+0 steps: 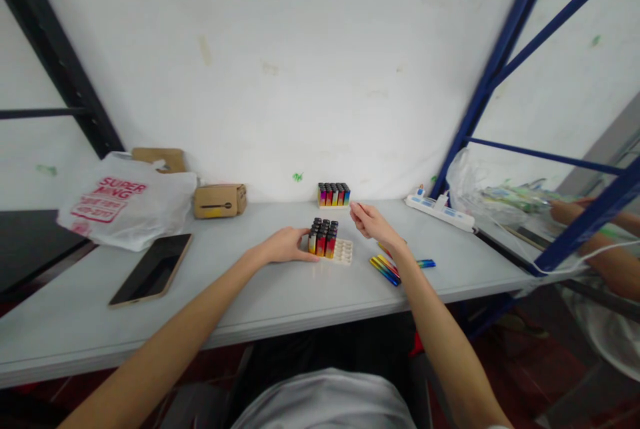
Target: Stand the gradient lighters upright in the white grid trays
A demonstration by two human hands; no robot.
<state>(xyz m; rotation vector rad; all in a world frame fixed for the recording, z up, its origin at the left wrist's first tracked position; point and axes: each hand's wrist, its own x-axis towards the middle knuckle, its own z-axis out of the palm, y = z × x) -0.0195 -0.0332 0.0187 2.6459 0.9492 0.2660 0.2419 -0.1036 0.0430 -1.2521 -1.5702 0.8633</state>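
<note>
My left hand [287, 245] grips the left side of a white holed tray [343, 252], its thumb at the near corner and its fingers against the lighters. Black-topped lighters [323, 240] in yellow, red and orange stand upright in the tray's left part; the holes on the right show bare. Closed in a pinch, my right hand [367, 221] hovers right of the tray; whatever it holds is hidden by the fingers. Below my right wrist, several loose colourful lighters [385, 270] lie on the table, and a blue-green one [427, 263] lies right of the forearm.
Another tray of upright lighters [334, 195] stands by the wall. To the left are a phone [151, 270], a cardboard box [220, 201] and a white plastic bag [125, 199]. A power strip [440, 211] lies near the blue frame post [475, 102]. Another person's arm [603, 257] shows far right.
</note>
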